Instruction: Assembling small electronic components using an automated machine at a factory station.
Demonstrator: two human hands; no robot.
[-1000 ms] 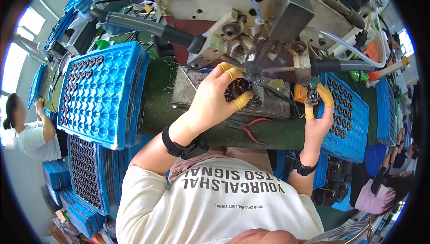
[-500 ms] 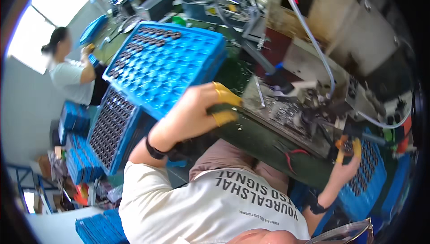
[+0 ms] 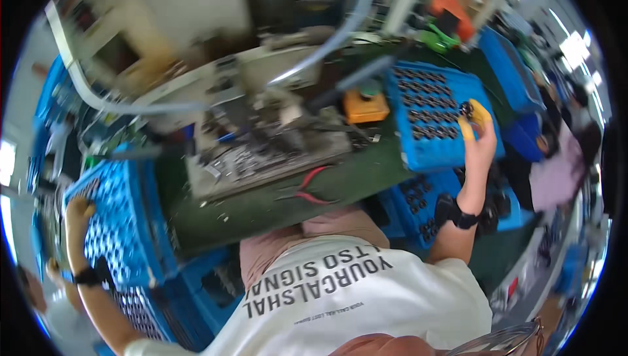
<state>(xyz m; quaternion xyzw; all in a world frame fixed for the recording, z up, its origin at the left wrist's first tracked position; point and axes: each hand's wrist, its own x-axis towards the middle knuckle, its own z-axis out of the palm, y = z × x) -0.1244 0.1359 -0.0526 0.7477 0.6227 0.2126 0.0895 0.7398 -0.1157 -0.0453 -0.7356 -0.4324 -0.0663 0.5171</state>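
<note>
Bench: green bench (image 3: 275, 205) under a grey machine (image 3: 261, 134); red-handled pliers (image 3: 309, 187) lie on it.
Right hand (image 3: 479, 141): over the right blue tray (image 3: 425, 120), yellow-capped fingertips pinched on a small dark round part (image 3: 466, 109), blurred.
Left hand (image 3: 77, 215): on the left blue tray (image 3: 124, 225); grip unclear, too blurred.

**user1:** what's everything made of here? The blue tray (image 3: 428, 153) under the right hand (image 3: 481, 143) looks like thin moulded plastic, a bit glossy.

**user2:** yep, same for the left tray (image 3: 124, 225). Fingertips (image 3: 482, 115) wear matt yellow rubber cots. Pliers (image 3: 307, 189) have red plastic grips; bench mat (image 3: 261, 209) is dull green.
</note>
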